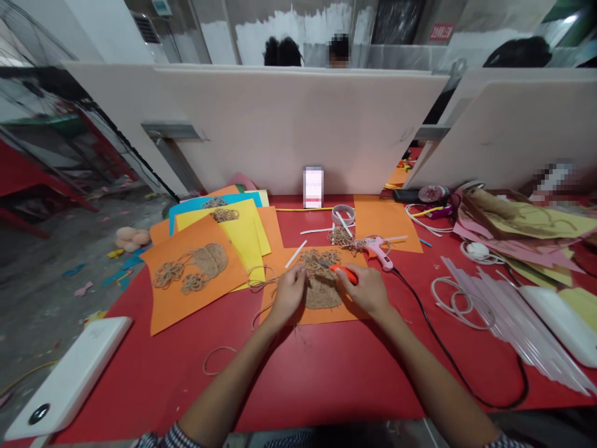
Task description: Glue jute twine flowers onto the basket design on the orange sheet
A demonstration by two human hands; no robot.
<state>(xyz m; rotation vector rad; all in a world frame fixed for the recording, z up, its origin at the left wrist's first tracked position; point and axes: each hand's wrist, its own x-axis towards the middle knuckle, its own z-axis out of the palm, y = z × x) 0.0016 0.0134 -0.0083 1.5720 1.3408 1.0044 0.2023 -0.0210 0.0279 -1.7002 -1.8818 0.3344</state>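
My right hand (368, 289) is closed around an orange utility knife (344, 274), its blade pointing left over a brown twine craft piece (323, 292). Pinched at the left edge of that piece is my left hand (290, 291); what lies between its fingertips is too small to tell, though loose twine (259, 280) trails to its left. Underneath is an orange sheet (275, 311). Just beyond my right hand lies a pink hot glue gun (379, 250), its nozzle toward a tangle of twine (339, 236).
Orange and yellow sheets (249, 239) with twine pieces are stacked on the left. A lit phone (313, 188) leans against the white partition (261, 130). On the right are clear glue sticks (508, 323) and the glue gun's black cord (431, 326). A white device (69, 379) lies front left.
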